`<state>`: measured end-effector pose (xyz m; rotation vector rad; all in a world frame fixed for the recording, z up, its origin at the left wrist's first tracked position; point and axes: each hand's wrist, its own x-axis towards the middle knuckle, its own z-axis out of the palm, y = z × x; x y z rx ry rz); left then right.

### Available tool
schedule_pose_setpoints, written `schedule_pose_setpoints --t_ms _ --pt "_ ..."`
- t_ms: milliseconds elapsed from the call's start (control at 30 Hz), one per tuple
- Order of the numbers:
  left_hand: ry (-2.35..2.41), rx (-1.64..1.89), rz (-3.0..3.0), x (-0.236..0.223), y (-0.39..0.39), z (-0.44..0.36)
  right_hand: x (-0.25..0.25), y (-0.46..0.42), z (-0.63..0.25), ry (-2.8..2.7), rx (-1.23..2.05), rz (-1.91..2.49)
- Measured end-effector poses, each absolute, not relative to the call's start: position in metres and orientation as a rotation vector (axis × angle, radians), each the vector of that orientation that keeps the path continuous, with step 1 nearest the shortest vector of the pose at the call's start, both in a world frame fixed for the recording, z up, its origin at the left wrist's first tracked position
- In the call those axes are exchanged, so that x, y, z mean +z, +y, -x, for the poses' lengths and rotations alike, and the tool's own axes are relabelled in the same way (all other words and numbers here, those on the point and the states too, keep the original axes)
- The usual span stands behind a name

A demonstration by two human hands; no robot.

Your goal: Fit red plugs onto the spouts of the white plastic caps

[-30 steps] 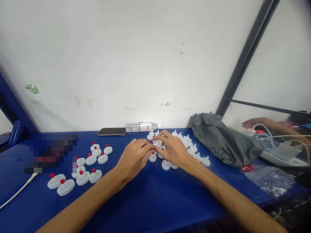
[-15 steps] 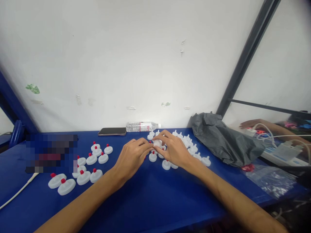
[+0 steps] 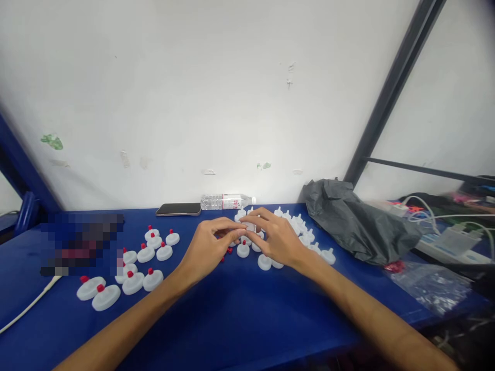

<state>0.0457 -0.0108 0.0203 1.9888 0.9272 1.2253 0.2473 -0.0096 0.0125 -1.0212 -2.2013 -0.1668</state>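
Tabletop (image 3: 240, 319), blue, stretches under your forearms, a crumpled grey bag (image 3: 359, 224) on its right side. Your right hand (image 3: 280, 237) grips a white lid (image 3: 251, 226) in curled fingers, by a cluster of spouted lids (image 3: 328, 256). Your left hand (image 3: 209, 245) brings thumb and forefinger to it; whether they pinch anything, I can't tell. Tiny red caps (image 3: 230, 251) lie near your left fingertips.

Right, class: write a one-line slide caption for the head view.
Left hand and right hand meet at a white cap, with red-tipped caps standing on the blue table.
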Motion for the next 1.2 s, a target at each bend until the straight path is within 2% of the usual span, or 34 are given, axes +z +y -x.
schedule_pose_setpoints --t_ms 200,433,767,933,1200 --pt "0.992 1.349 -1.988 0.018 -0.008 -0.047 0.012 -0.012 -0.249 -2.185 -0.2 0.919" --pt "0.699 1.058 -1.781 0.021 -0.016 -0.049 0.01 -0.016 -0.247 -2.23 -0.287 0.76" --pt "0.752 1.036 -1.72 0.021 -0.014 -0.049 0.011 -0.018 -0.244 -2.235 -0.363 0.721" --pt "0.773 1.084 -1.689 0.024 -0.015 -0.05 0.012 -0.019 -0.243 -2.242 -0.291 0.792" --pt "0.946 1.186 -2.091 0.019 -0.013 -0.046 0.019 -0.015 -0.251 -2.115 -0.281 0.916"
